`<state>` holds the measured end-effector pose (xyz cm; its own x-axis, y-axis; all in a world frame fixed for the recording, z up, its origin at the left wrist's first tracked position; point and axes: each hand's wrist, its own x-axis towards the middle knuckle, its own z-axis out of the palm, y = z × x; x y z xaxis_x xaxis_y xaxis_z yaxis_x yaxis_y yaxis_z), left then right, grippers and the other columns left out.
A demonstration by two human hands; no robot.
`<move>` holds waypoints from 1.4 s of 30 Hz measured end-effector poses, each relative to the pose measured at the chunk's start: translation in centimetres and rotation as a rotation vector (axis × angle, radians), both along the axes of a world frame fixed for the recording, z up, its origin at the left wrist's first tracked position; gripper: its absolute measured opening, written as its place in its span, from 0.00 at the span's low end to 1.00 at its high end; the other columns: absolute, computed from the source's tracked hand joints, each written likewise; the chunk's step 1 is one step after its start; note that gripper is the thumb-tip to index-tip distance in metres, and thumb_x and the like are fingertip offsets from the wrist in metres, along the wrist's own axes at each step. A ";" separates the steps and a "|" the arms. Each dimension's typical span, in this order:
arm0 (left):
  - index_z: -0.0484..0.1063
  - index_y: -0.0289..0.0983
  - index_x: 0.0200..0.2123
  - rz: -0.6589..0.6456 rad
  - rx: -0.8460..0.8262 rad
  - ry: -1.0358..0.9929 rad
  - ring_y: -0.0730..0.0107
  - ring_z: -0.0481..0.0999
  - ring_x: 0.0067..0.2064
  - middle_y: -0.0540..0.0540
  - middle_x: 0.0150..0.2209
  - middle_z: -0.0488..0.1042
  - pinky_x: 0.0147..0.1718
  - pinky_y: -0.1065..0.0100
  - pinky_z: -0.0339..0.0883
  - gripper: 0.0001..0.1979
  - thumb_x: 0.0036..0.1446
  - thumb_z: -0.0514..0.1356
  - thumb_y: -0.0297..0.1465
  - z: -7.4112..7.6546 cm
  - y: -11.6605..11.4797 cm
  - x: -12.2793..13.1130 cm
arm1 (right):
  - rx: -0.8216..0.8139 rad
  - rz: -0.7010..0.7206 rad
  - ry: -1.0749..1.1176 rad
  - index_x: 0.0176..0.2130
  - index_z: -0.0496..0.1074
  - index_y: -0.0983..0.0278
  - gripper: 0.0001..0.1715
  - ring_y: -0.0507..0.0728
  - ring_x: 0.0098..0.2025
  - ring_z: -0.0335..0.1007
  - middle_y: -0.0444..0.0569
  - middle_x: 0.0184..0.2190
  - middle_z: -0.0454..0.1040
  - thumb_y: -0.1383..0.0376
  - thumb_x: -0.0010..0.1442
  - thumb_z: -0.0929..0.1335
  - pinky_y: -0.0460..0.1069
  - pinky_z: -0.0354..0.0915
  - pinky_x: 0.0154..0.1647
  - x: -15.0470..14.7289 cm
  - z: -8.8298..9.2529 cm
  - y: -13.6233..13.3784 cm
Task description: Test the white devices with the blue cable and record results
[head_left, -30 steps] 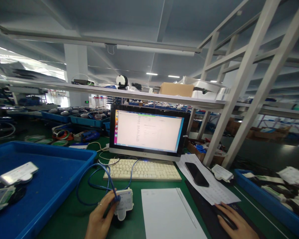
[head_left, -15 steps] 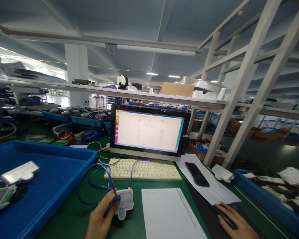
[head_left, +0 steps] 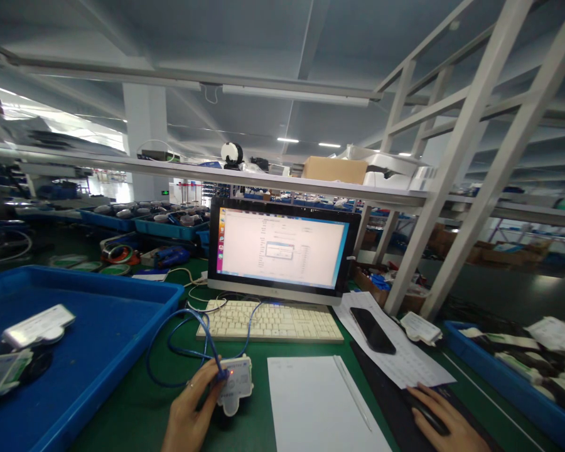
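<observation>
Pinching end of blue cable [head_left: 212,345] against white device [head_left: 240,384], left of paper [head_left: 315,402] — presumably to steady contact, red light [head_left: 231,373] showing; left hand [head_left: 192,402] clamped on cable. Right hand [head_left: 445,419] curled over mouse [head_left: 430,418] on dark pad [head_left: 379,384], likely for pointing on far monitor [head_left: 282,251].

A black phone [head_left: 373,330] lay on printed sheets [head_left: 419,367]; a slim pale rod [head_left: 353,393] rested on white paper [head_left: 306,408]. On the shelf [head_left: 263,179] stood a brown carton [head_left: 334,170], and a white pillar [head_left: 145,125] rose farther back.
</observation>
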<state>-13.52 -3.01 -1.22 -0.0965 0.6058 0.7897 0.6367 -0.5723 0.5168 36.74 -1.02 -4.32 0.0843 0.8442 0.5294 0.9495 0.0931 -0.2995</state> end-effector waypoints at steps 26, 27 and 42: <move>0.71 0.43 0.45 -0.003 0.013 -0.001 0.66 0.75 0.44 0.48 0.45 0.74 0.44 0.70 0.68 0.13 0.55 0.57 0.33 -0.3 0.1 -0.2 | 0.013 -0.008 -0.010 0.43 0.74 0.58 0.26 0.62 0.47 0.68 0.50 0.47 0.71 0.48 0.51 0.61 0.56 0.66 0.47 1.1 -1.2 0.9; 0.71 0.43 0.44 -0.003 0.008 -0.006 0.65 0.75 0.44 0.48 0.44 0.74 0.44 0.69 0.68 0.13 0.54 0.57 0.34 -0.4 0.1 -0.2 | 0.015 0.001 -0.008 0.43 0.74 0.58 0.27 0.62 0.48 0.68 0.50 0.47 0.71 0.49 0.51 0.61 0.56 0.65 0.48 1.2 -1.4 1.0; 0.71 0.43 0.45 -0.019 0.014 -0.001 0.65 0.74 0.45 0.48 0.45 0.74 0.45 0.69 0.67 0.13 0.55 0.57 0.33 -0.3 0.1 -0.2 | 0.011 -0.019 -0.002 0.43 0.74 0.57 0.27 0.63 0.47 0.69 0.49 0.47 0.71 0.47 0.51 0.60 0.55 0.68 0.44 0.9 -0.9 0.7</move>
